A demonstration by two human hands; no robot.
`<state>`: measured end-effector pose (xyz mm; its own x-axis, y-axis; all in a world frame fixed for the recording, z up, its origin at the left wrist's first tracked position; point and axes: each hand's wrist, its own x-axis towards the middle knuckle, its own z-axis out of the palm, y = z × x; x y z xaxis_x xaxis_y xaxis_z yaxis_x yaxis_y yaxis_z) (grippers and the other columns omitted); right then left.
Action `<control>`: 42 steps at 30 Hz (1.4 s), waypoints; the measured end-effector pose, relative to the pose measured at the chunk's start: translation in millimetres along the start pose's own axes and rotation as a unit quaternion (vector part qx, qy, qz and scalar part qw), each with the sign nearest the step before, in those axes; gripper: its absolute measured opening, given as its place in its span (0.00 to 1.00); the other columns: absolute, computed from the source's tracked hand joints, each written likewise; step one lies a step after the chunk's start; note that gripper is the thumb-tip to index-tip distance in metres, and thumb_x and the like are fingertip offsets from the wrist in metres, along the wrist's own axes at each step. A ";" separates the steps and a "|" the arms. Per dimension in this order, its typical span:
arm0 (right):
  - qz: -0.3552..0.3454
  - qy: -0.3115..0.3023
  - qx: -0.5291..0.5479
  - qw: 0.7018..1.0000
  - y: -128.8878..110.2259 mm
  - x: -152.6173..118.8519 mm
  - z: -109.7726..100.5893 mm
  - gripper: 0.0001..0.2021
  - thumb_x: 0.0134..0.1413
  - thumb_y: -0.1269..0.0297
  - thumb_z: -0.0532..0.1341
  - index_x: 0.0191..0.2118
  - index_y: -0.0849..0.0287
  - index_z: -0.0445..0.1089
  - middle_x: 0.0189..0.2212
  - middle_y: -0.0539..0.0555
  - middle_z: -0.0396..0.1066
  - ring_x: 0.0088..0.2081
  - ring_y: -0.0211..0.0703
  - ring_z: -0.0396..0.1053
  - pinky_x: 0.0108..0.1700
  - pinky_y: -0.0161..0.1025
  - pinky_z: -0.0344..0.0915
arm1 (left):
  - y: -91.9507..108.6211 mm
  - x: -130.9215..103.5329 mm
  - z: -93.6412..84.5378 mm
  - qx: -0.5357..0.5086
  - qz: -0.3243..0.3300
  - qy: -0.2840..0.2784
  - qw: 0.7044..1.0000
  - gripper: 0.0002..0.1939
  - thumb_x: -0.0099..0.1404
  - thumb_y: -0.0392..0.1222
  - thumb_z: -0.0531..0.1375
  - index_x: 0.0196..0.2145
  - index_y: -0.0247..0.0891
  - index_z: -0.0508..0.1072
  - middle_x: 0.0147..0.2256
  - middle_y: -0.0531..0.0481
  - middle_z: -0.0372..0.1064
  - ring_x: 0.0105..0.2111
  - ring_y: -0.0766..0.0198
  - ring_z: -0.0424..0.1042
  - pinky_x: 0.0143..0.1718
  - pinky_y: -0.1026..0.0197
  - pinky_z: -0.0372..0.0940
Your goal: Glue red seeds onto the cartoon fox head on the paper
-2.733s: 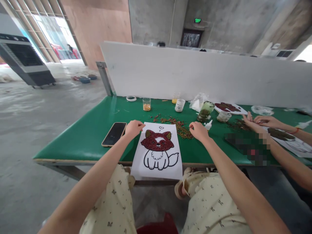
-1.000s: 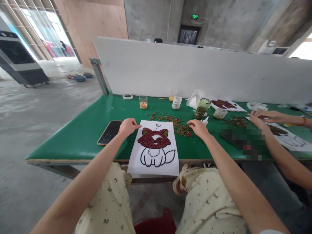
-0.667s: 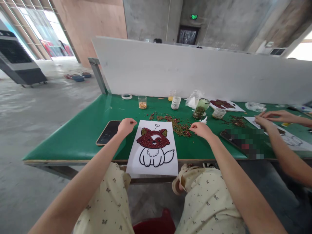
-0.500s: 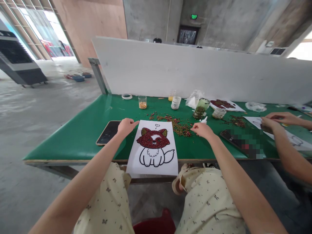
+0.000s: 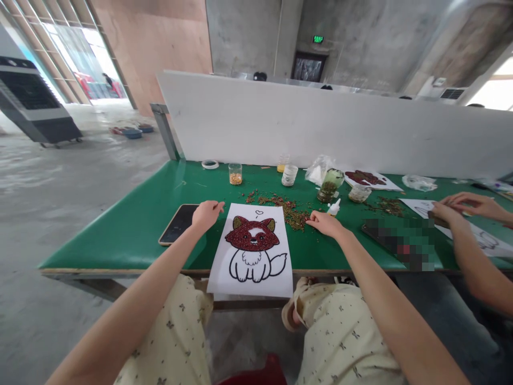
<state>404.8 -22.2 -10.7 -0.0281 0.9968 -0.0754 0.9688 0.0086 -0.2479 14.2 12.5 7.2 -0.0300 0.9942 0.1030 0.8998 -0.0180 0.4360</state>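
A white sheet point(image 5: 222, 270) bears a fox drawing; its head is covered in dark red grains with green ears, and the body is bare outline. My left hand point(image 5: 207, 215), fingers closed together, hovers near the sheet's upper left edge, beside a phone point(image 5: 179, 224). At the right end of a scattered pile of green and red grains point(image 5: 295, 218), my right hand point(image 5: 323, 222) is in a pinch; whatever lies between its fingertips is too small to make out. A white glue bottle point(image 5: 334, 207) lies just behind that hand.
Behind the grains stand a cup of pale grains point(image 5: 235, 175), a white cup point(image 5: 289, 175), a green jar point(image 5: 331, 186) and a small jar point(image 5: 359, 193). A dark phone point(image 5: 390, 243) lies to the right. Another person's hands point(image 5: 460, 206) work over a sheet at far right.
My left hand has come off the sheet's corner, its fingers drawn in. My right hand has moved slightly left, closer into the grains. The view has tilted up a little.
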 end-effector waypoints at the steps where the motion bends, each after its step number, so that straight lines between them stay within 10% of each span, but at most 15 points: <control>1: 0.004 0.010 -0.009 1.000 -3.2 1.7 -0.1 0.08 0.56 0.59 0.57 0.29 0.57 0.63 0.23 0.50 0.66 0.25 0.38 0.62 0.25 0.33 0.48 | -0.9 0.6 -0.6 -0.005 0.009 -0.004 1.000 0.20 0.65 0.48 0.46 0.30 0.38 0.75 0.28 0.50 0.73 0.23 0.65 0.67 0.23 0.65 0.54; 22: -0.009 0.212 0.209 0.955 -16.7 55.2 23.9 0.09 0.53 0.56 0.54 0.30 0.56 0.63 0.26 0.52 0.70 0.29 0.43 0.67 0.32 0.37 0.60 | -25.5 -7.4 12.3 0.004 0.077 0.037 0.996 0.12 0.59 0.46 0.54 0.30 0.42 0.76 0.36 0.51 0.75 0.34 0.59 0.71 0.36 0.62 0.60; 42: -0.027 -0.002 0.604 0.796 -71.4 37.2 18.6 0.19 0.44 0.48 0.61 0.32 0.60 0.68 0.25 0.49 0.63 0.26 0.34 0.60 0.28 0.33 0.57 | -16.9 -8.4 12.1 -0.072 0.155 0.033 0.985 0.14 0.64 0.41 0.49 0.38 0.39 0.73 0.38 0.47 0.72 0.36 0.60 0.70 0.40 0.60 0.62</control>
<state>330.0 12.8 -13.7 -0.0644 0.9973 -0.0360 0.0214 -0.0347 -0.9992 4.5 5.7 -11.8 0.2039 0.9295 0.3072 0.7995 -0.3392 0.4956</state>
